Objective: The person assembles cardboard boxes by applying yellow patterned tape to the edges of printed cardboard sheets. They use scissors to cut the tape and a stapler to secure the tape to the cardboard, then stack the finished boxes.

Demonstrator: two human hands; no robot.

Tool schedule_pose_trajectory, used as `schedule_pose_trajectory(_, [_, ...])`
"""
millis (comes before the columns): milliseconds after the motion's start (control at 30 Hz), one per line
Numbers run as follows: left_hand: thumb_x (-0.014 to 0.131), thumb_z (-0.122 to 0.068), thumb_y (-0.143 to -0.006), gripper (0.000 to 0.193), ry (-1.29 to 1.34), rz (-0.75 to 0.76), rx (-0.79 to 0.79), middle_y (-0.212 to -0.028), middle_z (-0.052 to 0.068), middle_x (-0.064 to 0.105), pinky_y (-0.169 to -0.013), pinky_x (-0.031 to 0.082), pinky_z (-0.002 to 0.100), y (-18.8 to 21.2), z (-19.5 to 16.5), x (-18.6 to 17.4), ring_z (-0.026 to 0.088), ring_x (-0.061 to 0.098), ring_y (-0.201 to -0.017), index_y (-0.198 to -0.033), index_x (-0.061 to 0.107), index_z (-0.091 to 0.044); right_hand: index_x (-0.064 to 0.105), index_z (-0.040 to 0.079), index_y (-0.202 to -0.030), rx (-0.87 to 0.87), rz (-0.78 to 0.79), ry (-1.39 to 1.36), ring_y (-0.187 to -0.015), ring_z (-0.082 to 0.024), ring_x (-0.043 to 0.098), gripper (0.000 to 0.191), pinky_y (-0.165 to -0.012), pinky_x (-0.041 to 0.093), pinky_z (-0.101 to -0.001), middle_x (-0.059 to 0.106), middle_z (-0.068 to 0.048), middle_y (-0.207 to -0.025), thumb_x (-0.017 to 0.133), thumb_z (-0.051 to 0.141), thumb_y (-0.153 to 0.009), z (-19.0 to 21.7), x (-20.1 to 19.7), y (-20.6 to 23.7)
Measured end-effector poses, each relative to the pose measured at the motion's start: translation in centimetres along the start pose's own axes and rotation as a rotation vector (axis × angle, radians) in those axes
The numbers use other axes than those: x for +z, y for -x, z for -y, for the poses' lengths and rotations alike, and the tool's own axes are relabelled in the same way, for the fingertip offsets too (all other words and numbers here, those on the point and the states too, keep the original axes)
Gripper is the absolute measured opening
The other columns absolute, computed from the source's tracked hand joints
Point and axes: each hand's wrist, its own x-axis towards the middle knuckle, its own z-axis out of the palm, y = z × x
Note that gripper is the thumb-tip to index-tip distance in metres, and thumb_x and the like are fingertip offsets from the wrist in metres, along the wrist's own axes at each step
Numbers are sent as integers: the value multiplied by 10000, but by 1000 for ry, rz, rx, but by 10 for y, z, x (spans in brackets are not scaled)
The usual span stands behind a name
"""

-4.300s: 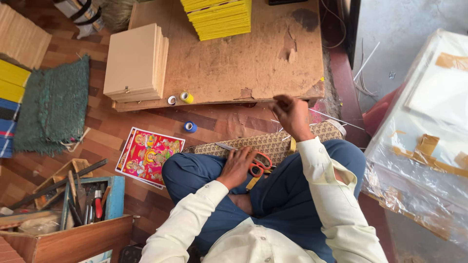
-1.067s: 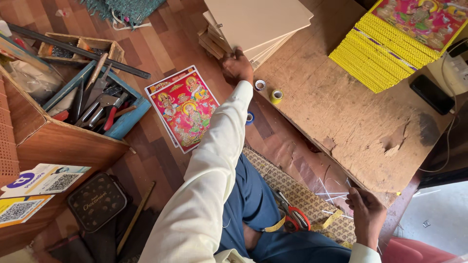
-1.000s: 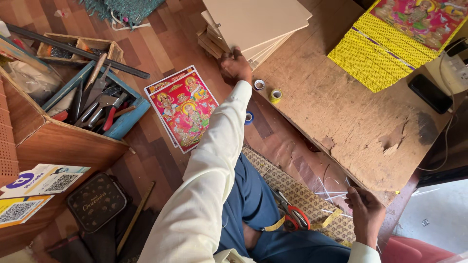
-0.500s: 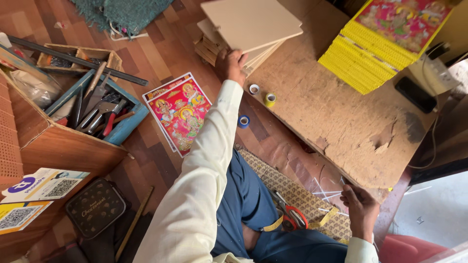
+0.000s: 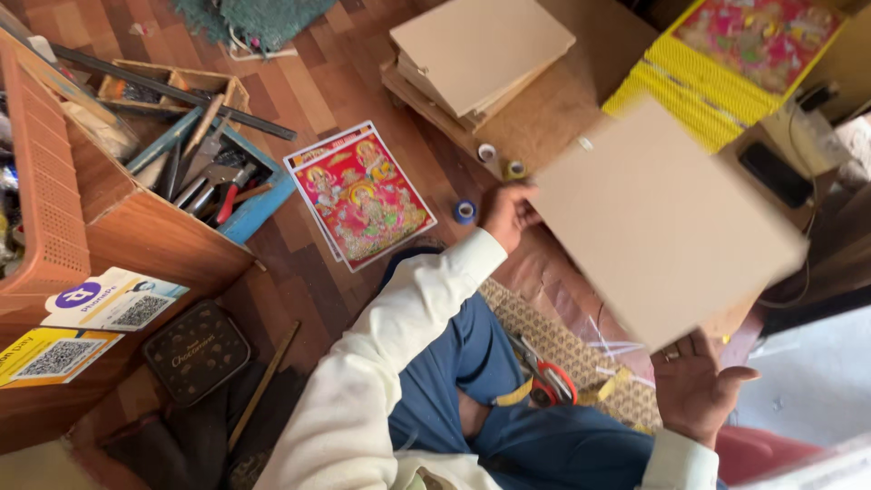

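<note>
The left hand [image 5: 506, 210] is stretched out on a long arm in a cream sleeve and grips the left edge of a big flat tan board [image 5: 667, 222]. The board is up in the air, tilted and blurry, in the middle right of the view. The right hand [image 5: 699, 388] is spread wide, palm up, just under the board's near edge; I cannot tell if it touches the board.

The floor [image 5: 318, 54] is brown wood. On the left stands an orange wooden box [image 5: 154, 245] with two paper cards [image 5: 82, 322] on its near side, one white and purple, one yellow. Beyond it is a tray of tools [image 5: 195, 150]. Near it lies a dark square tin [image 5: 195, 349]. A red picture print [image 5: 363, 195] lies flat on the floor in the middle. On the low brown counter [image 5: 535, 127] farther off sits a stack of tan boards [image 5: 476, 54]. To the far right is a pile of yellow packs [image 5: 726, 63] with a bright picture on top. Orange-handled scissors [image 5: 549, 381] lie on a woven mat [image 5: 562, 340] over the blue-trousered lap.
</note>
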Motion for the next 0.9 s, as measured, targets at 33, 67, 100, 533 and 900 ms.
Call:
schedule_pose_trajectory(33, [708,-131,-845,197,-95,14,-32,-915,30,726,-654,560,337,11,19,-6,162,675,-749,-1035,706,-79,564,7,-1434,-24,-65,8,-1329,-285,609,585,-1145,515,-459,638,-119,-1408,615,382,-988,-4,4,7])
schedule_pose_trajectory(67, [723,-121,-847,233,-193,39,-80,-938,14,733,-671,557,322,19,40,-8,143,675,-765,-1075,719,-75,566,46,-1435,-60,-143,20,-1349,-261,623,496,-1145,520,-434,639,-90,-1430,633,257,-990,-2,7,17])
schedule_pose_trajectory(100, [727,-111,-836,256,-236,52,-126,-934,27,736,-661,556,333,23,54,-8,151,683,-765,-1086,721,-54,576,63,-1420,-52,-272,91,-1269,-244,639,430,-1100,527,-429,642,-74,-1378,657,197,-1020,-6,11,22])
schedule_pose_trajectory(533, [670,-475,-870,458,-499,15,-479,-1044,30,670,-656,518,373,36,58,4,214,633,-830,-1202,623,-163,683,59,-1339,-716,269,2158,-1338,-303,612,586,-1134,482,-419,673,-114,-1389,809,59,-767,-31,43,-57])
schedule_pose_trajectory(900, [720,-188,-872,251,-865,-95,-371,-869,90,686,-520,566,356,17,93,-40,208,674,-678,-1077,676,-50,669,30,-1246,-220,-262,2059,-1086,-426,639,772,-863,510,-516,658,-234,-1182,935,162,-534,-69,31,-34])
